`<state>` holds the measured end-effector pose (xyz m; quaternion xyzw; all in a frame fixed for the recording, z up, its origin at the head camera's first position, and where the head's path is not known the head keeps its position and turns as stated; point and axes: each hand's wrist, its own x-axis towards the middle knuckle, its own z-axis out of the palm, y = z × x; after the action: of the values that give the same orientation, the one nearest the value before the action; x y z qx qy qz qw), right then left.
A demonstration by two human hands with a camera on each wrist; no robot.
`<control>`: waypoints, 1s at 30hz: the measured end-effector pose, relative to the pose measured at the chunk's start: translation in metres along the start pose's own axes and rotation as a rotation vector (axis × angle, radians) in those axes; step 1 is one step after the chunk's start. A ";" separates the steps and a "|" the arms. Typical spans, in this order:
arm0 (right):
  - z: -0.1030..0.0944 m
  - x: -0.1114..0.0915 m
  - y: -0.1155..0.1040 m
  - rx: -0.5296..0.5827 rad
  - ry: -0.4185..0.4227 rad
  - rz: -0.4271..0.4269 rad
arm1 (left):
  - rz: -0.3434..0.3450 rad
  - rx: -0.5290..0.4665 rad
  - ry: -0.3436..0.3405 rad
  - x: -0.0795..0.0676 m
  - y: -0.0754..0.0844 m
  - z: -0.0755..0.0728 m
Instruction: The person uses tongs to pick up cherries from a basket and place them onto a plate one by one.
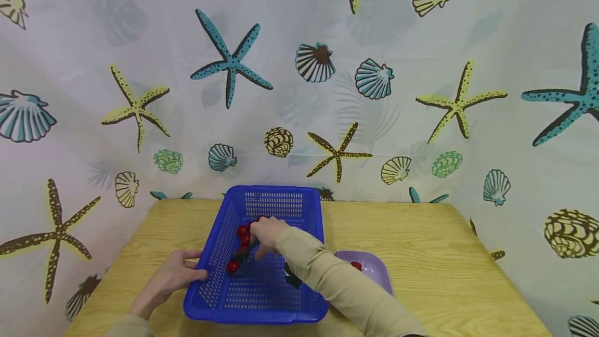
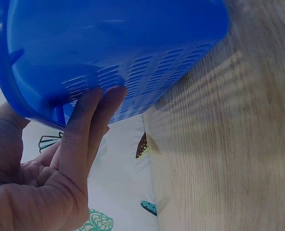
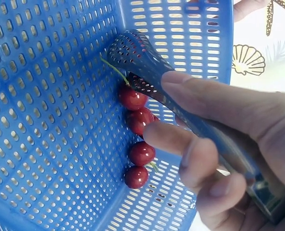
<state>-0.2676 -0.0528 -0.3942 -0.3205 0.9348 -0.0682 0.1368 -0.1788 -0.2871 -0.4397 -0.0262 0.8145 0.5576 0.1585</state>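
Left hand (image 1: 175, 273) pinching blue plastic basket (image 1: 257, 319) at side; right arm (image 1: 343, 287) angled inside, right hand (image 1: 268, 234) gripping perforated tongs (image 3: 210, 132) by cherries (image 3: 142, 154).

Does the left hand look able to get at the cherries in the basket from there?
Probably not without moving: the left hand grips the side of the blue basket, its fingers outside, so the wall stands between them and the cherries.

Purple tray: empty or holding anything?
Not empty: a red cherry shows inside the purple tray; the right sleeve hides part, so its full count cannot be told.
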 end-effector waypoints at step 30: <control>-0.019 -0.026 0.019 0.280 -0.004 0.028 | -0.006 0.007 0.020 0.000 0.000 0.002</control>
<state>-0.2649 -0.0211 -0.3746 -0.2855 0.9202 -0.1955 0.1829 -0.1789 -0.2855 -0.4403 -0.0335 0.8177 0.5541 0.1522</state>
